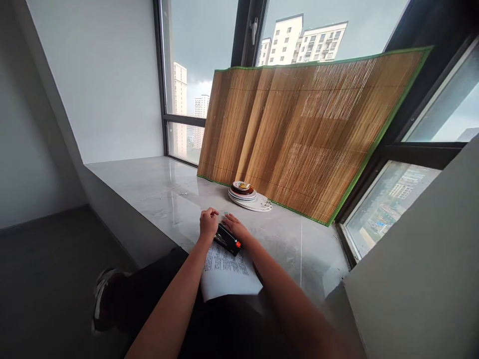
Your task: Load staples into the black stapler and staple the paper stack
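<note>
My left hand (208,223) has its fingers curled together beside the upper end of a black box-shaped thing (226,240); whether a small item sits in the pinch is hidden. My right hand (235,228) rests along the right side of that black thing, with fingers stretched out. An orange-red patch (238,245) marks its near end. Beneath lies a printed sheet of paper (232,281), its near edge hanging over my lap. A tiny green spot (225,213) shows by the right fingertips, too small to name.
Beyond my hands, a stack of plates (243,194) stands on the grey tiled ledge (149,192). A bamboo mat (299,134) with green edging leans against the windows. The ledge's edge drops to a dark floor (56,264) at left; a wall (422,249) stands at right.
</note>
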`<state>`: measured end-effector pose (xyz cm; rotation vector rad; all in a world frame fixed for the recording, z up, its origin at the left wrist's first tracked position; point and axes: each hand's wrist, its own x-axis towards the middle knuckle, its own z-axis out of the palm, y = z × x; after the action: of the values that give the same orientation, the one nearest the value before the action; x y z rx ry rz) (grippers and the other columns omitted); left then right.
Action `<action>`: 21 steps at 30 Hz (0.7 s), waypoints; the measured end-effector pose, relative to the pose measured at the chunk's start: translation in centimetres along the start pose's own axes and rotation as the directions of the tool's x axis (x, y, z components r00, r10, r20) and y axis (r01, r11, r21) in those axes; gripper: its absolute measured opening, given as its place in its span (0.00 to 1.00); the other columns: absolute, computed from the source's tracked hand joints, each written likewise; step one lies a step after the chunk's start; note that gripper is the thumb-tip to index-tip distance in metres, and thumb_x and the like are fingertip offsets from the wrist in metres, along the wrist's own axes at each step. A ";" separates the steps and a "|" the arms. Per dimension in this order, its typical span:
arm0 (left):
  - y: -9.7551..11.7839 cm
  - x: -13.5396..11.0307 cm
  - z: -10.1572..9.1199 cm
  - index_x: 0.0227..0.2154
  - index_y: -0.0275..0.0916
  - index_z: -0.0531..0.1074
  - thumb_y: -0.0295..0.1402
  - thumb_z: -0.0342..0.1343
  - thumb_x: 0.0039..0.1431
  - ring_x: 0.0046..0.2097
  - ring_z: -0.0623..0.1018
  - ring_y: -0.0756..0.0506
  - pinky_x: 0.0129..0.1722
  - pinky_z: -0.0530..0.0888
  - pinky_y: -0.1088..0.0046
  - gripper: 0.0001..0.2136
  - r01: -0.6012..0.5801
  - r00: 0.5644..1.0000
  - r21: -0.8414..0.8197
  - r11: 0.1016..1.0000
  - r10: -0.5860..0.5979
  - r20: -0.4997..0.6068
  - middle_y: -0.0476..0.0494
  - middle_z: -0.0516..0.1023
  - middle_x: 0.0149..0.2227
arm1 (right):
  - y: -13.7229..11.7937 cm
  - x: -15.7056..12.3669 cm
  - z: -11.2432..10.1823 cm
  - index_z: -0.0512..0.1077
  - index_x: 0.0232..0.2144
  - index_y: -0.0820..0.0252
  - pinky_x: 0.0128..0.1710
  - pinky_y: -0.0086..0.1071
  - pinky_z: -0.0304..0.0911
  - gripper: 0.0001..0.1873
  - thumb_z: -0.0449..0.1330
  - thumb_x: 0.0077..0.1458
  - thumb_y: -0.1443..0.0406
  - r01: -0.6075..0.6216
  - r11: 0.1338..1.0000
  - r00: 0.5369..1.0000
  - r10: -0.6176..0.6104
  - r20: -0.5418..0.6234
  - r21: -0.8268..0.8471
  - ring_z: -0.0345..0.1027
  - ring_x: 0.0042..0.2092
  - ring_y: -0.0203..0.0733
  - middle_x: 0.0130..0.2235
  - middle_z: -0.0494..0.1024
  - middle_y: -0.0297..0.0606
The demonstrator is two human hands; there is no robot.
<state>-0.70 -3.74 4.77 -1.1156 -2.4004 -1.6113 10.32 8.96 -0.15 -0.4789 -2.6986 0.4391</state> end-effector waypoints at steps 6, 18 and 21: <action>0.4 -0.8 0.7 0.32 0.39 0.78 0.18 0.48 0.56 0.41 0.79 0.44 0.44 0.72 0.70 0.15 -0.025 0.985 0.041 0.999 0.017 0.171 0.42 0.82 0.38 | 4.4 -5.2 -3.8 0.77 0.53 0.57 0.69 0.49 0.55 0.18 0.54 0.65 0.69 -0.099 0.995 0.994 0.099 -0.048 0.009 0.56 0.71 0.49 0.66 0.70 0.44; 0.8 -3.4 1.8 0.30 0.41 0.79 0.22 0.53 0.59 0.42 0.78 0.43 0.46 0.71 0.69 0.11 -0.303 0.824 0.109 0.947 0.203 0.529 0.41 0.79 0.40 | 2.1 -10.8 -8.5 0.79 0.42 0.59 0.45 0.36 0.69 0.22 0.48 0.70 0.54 -0.204 0.964 0.945 0.240 -0.222 0.171 0.75 0.40 0.44 0.40 0.82 0.41; 0.8 -3.3 1.5 0.34 0.41 0.79 0.26 0.57 0.60 0.44 0.78 0.43 0.48 0.71 0.69 0.06 -0.326 0.806 0.117 0.938 0.211 0.554 0.42 0.77 0.41 | 0.3 -12.6 -8.7 0.78 0.46 0.56 0.43 0.33 0.66 0.20 0.61 0.62 0.50 -0.145 0.969 0.970 0.178 -0.165 0.198 0.73 0.41 0.43 0.43 0.80 0.39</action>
<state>2.77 -4.12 3.38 -1.9660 -2.4571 -1.0226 24.90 6.53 3.73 -0.6550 -2.4249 0.6517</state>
